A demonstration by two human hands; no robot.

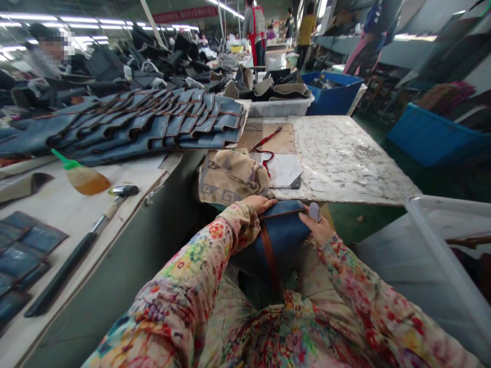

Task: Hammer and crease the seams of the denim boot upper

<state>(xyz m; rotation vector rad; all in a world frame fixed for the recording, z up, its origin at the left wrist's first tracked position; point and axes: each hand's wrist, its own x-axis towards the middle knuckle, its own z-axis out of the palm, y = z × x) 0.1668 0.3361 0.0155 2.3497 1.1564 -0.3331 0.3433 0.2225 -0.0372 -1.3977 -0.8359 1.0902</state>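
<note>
Over the lap (pixel 312 271), the left hand (pixel 261 203) and right hand (pixel 321 229) pinch opposite upper corners of the blue piece (pixel 284 225) in their grip, apparently to keep its edge taut, while the hammer (pixel 92 237) lies on the side surface (pixel 86 209), probably for easy reach.

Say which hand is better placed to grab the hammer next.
Probably the left hand: the hammer lies on the left bench, nearer that hand than the right hand, though both hold the blue piece.
</note>
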